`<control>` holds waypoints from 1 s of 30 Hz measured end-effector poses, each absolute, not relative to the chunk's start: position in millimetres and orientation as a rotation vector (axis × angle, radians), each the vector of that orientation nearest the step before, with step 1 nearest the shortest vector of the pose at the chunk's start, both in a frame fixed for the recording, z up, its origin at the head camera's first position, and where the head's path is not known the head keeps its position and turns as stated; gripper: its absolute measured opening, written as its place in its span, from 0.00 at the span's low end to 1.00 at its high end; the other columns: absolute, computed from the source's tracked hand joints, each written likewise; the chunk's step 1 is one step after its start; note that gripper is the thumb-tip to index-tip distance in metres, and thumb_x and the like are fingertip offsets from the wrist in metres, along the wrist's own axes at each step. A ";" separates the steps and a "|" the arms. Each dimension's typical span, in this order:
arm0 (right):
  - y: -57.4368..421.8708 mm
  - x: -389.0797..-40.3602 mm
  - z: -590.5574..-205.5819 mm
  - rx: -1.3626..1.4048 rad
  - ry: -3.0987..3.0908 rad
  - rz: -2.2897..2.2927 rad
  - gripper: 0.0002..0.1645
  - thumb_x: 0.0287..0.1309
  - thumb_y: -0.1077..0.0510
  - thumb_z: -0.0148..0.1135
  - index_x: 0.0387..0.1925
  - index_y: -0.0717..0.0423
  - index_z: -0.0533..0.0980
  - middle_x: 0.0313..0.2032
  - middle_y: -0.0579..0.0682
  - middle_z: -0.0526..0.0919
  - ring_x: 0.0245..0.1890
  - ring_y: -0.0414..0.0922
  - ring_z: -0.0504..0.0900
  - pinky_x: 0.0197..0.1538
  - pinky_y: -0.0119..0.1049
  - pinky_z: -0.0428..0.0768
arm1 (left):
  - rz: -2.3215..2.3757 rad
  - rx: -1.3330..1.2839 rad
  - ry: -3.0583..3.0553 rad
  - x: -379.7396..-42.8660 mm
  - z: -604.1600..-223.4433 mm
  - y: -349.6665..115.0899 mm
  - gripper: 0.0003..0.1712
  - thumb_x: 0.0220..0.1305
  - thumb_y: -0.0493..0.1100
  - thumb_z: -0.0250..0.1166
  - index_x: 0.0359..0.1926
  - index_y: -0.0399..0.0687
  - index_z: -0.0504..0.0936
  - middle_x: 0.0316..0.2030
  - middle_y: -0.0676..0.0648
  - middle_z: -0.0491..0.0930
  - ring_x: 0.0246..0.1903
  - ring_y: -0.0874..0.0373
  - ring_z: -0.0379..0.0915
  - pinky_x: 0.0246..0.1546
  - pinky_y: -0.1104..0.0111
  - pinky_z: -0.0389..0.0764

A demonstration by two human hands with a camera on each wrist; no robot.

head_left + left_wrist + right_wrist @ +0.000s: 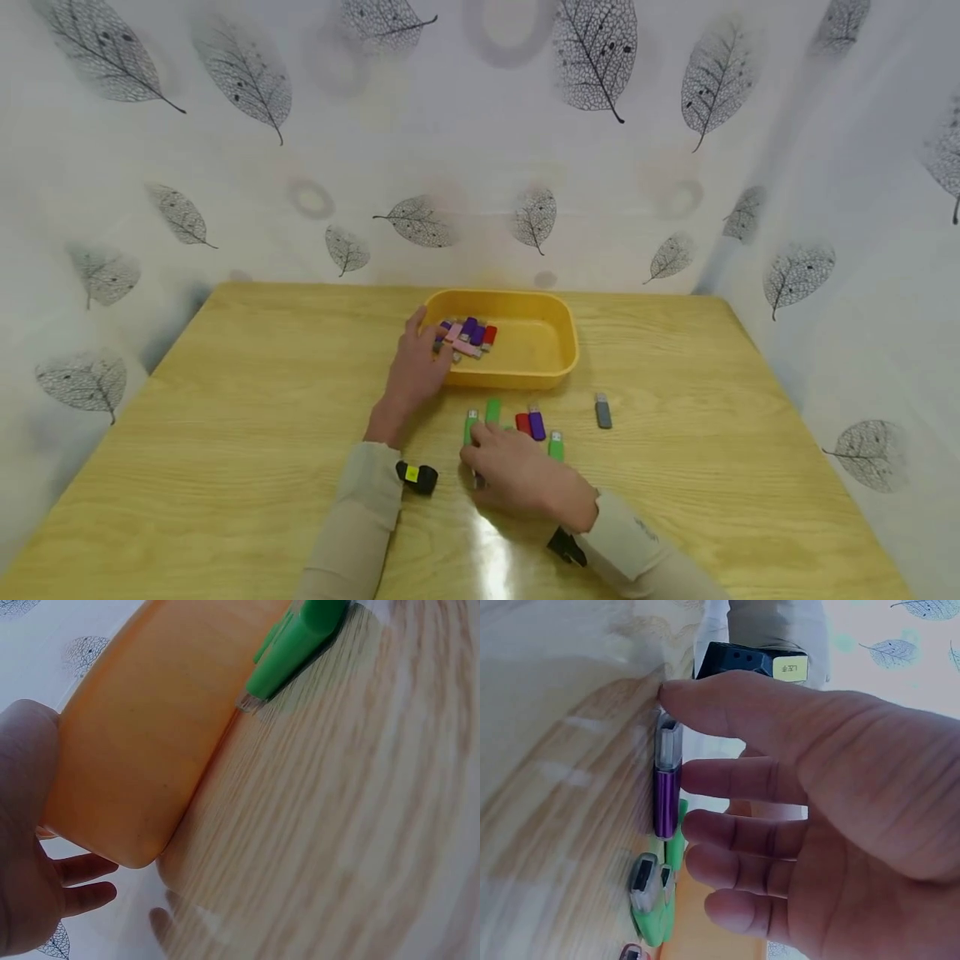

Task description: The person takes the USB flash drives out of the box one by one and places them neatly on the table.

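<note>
My left hand (417,367) reaches over the left end of a yellow plastic basket (567,333). Its thumb and a finger extend inside beside purple, pink and red USB sticks (467,348); in the left wrist view two fingers stay outside the basket wall (135,750). On the table in front, my right hand (517,471) is low over a purple USB stick (667,802) with a clear cap. The thumb tip is at the capped end and the index fingertip is right at the purple body, the other fingers extended alongside. Green USB sticks (471,425) lie just beyond this hand.
A red USB stick (523,423) and another purple one (537,423) lie side by side before the basket. A green stick (556,445) is near the right wrist, and a grey stick (603,411) lies farther right. Leaf-patterned cloth (480,167) surrounds the wooden table (247,400).
</note>
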State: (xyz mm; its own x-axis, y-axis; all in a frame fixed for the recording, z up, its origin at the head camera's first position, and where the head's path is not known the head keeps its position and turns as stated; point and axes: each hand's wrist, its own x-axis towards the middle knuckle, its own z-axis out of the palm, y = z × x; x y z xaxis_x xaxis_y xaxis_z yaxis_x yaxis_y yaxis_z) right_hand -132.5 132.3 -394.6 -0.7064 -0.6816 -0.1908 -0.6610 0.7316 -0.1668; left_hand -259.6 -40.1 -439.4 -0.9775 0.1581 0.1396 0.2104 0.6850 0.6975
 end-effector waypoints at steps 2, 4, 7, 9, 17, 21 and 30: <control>133.4 -133.3 -394.1 -1.072 2.696 -0.166 0.12 0.56 0.46 0.69 0.37 0.45 0.77 0.38 0.42 0.72 0.39 0.38 0.71 0.37 0.30 0.73 | -1.186 -0.315 -2.817 -260.7 -440.8 -39.5 0.21 0.68 0.46 0.53 0.55 0.39 0.76 0.77 0.41 0.47 0.69 0.33 0.55 0.65 0.43 0.65; 134.8 -135.0 -393.6 -1.077 2.692 -0.211 0.11 0.57 0.48 0.68 0.36 0.46 0.77 0.36 0.41 0.70 0.34 0.37 0.69 0.33 0.28 0.70 | -1.197 -0.325 -2.808 -260.7 -442.2 -38.9 0.20 0.67 0.45 0.54 0.55 0.38 0.76 0.76 0.40 0.48 0.69 0.32 0.56 0.64 0.42 0.66; 136.9 -139.2 -392.0 -1.069 2.692 -0.258 0.09 0.60 0.49 0.66 0.39 0.47 0.78 0.33 0.39 0.70 0.30 0.35 0.67 0.31 0.26 0.68 | -1.205 -0.335 -2.793 -260.8 -444.7 -38.0 0.20 0.67 0.45 0.55 0.54 0.37 0.77 0.76 0.39 0.48 0.68 0.32 0.56 0.64 0.42 0.66; 137.8 -142.7 -390.6 -1.060 2.706 -0.275 0.11 0.62 0.48 0.64 0.41 0.48 0.80 0.33 0.38 0.71 0.29 0.34 0.67 0.31 0.25 0.69 | -1.210 -0.336 -2.779 -260.5 -444.7 -37.8 0.20 0.68 0.44 0.55 0.55 0.37 0.77 0.76 0.40 0.49 0.68 0.32 0.56 0.64 0.42 0.66; 147.9 -150.4 -376.9 -0.961 2.755 -0.411 0.14 0.64 0.49 0.63 0.45 0.52 0.80 0.37 0.45 0.78 0.31 0.36 0.73 0.34 0.29 0.76 | -1.178 -0.300 -2.815 -258.3 -447.1 -36.1 0.20 0.67 0.45 0.56 0.54 0.40 0.77 0.76 0.41 0.49 0.68 0.34 0.58 0.63 0.43 0.68; 159.1 -152.9 -373.9 -0.886 2.784 -0.454 0.17 0.64 0.48 0.63 0.48 0.55 0.80 0.40 0.47 0.80 0.33 0.38 0.76 0.36 0.31 0.78 | -1.180 -0.315 -2.835 -255.3 -446.1 -33.9 0.20 0.67 0.45 0.56 0.55 0.40 0.77 0.76 0.41 0.49 0.68 0.35 0.58 0.63 0.43 0.68; 175.3 -170.2 -372.1 -0.754 2.976 -0.521 0.17 0.62 0.53 0.66 0.48 0.58 0.79 0.49 0.54 0.75 0.33 0.41 0.72 0.33 0.30 0.76 | -1.140 -0.266 -2.842 -256.1 -437.1 -39.2 0.20 0.68 0.45 0.55 0.56 0.41 0.77 0.77 0.43 0.48 0.68 0.37 0.59 0.62 0.44 0.69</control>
